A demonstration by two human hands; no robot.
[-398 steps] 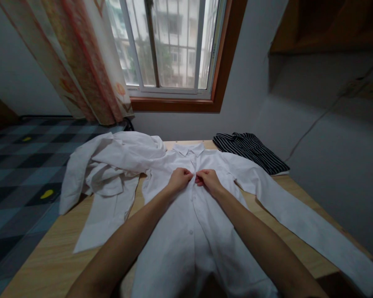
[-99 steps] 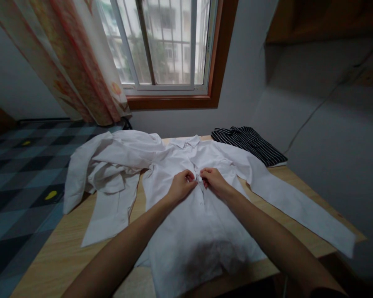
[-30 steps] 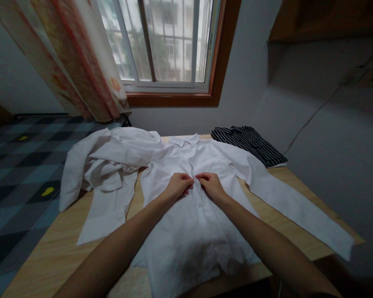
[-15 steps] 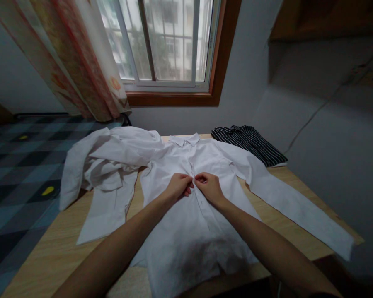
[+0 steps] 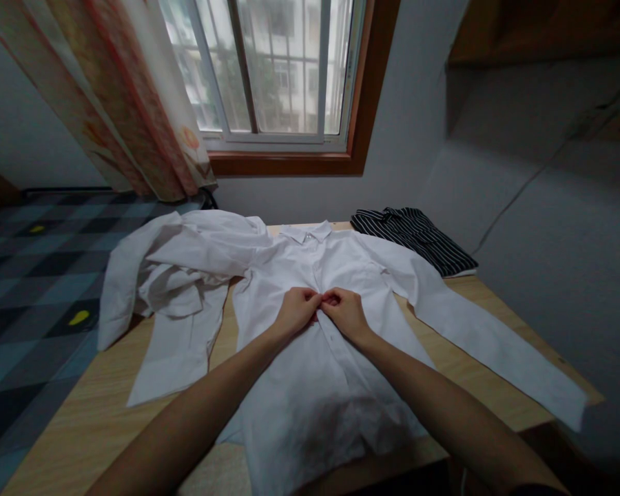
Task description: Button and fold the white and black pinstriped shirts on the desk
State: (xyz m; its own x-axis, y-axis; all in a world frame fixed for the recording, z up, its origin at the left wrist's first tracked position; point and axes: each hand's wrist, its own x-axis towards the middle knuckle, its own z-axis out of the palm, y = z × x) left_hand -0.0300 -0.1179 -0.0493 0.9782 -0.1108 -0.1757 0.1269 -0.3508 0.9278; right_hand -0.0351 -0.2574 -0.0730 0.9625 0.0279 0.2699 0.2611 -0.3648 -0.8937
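A white button-up shirt (image 5: 294,386) lies front side up, its collar toward the window and its hem hanging over the near table edge. My left hand (image 5: 300,308) pinches the front placket at mid-chest. Right against it, my right hand (image 5: 344,312) pinches the same spot from the other side, fingertips touching or nearly so. The button between them is hidden by my fingers. Below my hands the placket runs down slightly slanted, and one sleeve stretches out to the right.
More white clothing (image 5: 186,269) is heaped on the left of the wooden table (image 5: 67,420). A folded black-and-white striped garment (image 5: 413,241) rests at the back right corner. A checkered bed (image 5: 25,303) adjoins on the left; a window (image 5: 273,76) and curtain (image 5: 129,96) are behind.
Over the last seconds both hands keep working at the placket. Since a second ago they have drawn together, and the button seen between them is now covered. The hem has moved nearer the table edge since the earliest frame.
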